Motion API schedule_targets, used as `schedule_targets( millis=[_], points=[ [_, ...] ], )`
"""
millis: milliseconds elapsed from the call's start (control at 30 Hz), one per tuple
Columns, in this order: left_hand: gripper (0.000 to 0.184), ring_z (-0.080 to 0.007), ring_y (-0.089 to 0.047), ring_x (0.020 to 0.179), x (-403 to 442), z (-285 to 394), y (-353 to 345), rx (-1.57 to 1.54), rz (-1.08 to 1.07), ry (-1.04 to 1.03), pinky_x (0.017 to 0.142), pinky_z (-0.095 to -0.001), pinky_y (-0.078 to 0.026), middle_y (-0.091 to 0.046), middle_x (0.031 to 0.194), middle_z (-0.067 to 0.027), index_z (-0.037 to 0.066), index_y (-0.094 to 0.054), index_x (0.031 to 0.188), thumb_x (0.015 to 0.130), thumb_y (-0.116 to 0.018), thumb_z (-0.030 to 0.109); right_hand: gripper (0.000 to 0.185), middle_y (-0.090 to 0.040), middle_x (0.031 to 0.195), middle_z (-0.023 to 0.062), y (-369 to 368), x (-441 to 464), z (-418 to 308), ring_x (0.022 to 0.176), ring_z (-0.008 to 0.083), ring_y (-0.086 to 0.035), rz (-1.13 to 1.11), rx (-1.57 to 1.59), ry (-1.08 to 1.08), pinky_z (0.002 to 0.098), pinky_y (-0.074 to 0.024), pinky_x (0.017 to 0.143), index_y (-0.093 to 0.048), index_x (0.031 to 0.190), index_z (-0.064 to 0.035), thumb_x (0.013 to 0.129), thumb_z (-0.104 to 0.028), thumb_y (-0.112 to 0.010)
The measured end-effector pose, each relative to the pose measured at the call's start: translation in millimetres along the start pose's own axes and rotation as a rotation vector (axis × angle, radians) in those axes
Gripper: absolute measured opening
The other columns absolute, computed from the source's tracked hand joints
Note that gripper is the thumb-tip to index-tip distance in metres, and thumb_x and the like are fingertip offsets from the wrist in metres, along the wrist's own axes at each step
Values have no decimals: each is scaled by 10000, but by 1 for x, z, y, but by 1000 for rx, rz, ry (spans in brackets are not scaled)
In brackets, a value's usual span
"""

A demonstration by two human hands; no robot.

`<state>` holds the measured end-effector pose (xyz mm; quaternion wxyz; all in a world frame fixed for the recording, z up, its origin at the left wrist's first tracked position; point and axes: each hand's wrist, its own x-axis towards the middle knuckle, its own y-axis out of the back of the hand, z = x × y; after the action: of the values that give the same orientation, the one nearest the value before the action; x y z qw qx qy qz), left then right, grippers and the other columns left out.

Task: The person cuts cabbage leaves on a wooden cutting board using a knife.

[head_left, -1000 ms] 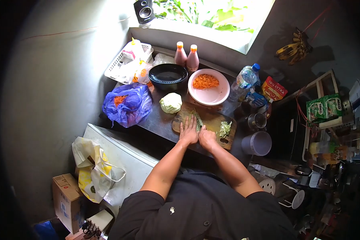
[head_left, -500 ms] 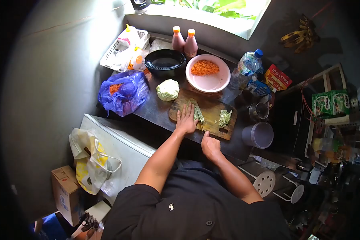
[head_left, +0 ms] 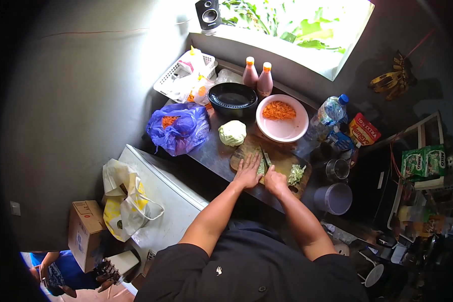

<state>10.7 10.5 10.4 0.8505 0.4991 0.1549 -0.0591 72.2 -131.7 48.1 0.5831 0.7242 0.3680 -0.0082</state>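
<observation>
My left hand [head_left: 248,171] lies flat with fingers spread over pale green leaf pieces [head_left: 260,166] on the wooden cutting board [head_left: 283,158]. Closed round a knife handle, my right hand [head_left: 275,181] is just to the right of it. The knife blade [head_left: 265,157] points away from me, beside the leaves. Shredded green vegetable [head_left: 296,174] sits at the board's right end. A pale round cabbage [head_left: 232,133] rests behind the board's left end. Behind the board stands a pink bowl [head_left: 282,132] with shredded orange vegetable [head_left: 279,110] inside.
Around the board are a black bowl [head_left: 232,98], a blue plastic bag [head_left: 178,132], two pink bottles [head_left: 257,78], a water bottle [head_left: 332,111], a glass [head_left: 337,169] and a lidded tub [head_left: 336,198]. Another person [head_left: 68,272] is at the lower left.
The view has shifted, so the counter appears lower and further right. My right hand and the knife have moved forward along the leaves. Another person shows more at the lower left.
</observation>
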Motion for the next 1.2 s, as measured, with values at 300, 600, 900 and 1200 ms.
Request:
schedule_targets(
  millis=[300,600,900,1200],
  points=[
    [832,-312,7,1544,-14,-8,-2,-11,11,-13,1224,-525,-51,-19,1683,-58,125,-40,1606,981,-521,389,362,-720,925,259,-6,12,-15,859,408,-716,86,-18,20,490,-565,767,-541,1165,92,1011,-195,-384],
    [713,-357,-66,1534,-15,-7,-14,-8,158,-24,1211,-545,-92,-80,1677,-82,111,-91,1603,1021,-443,326,253,-719,795,225,-39,-71,19,739,372,-727,116,-140,73,468,-578,669,-489,1126,56,948,-122,-466],
    [760,-337,-124,1528,-13,-7,-12,-101,279,-21,1199,-548,-120,-109,1670,-112,108,-131,1599,976,-524,297,226,-707,848,275,-15,-97,10,798,418,-715,45,-65,50,500,-579,706,-467,1092,58,909,-71,-498],
    [770,-293,-139,1530,-20,-10,-3,-56,282,-2,1190,-476,-229,-125,1663,-129,37,-168,1578,964,-564,280,257,-701,810,268,-38,-80,-6,778,428,-711,95,-38,91,505,-582,688,-428,1088,56,879,-48,-538]
  ],
)
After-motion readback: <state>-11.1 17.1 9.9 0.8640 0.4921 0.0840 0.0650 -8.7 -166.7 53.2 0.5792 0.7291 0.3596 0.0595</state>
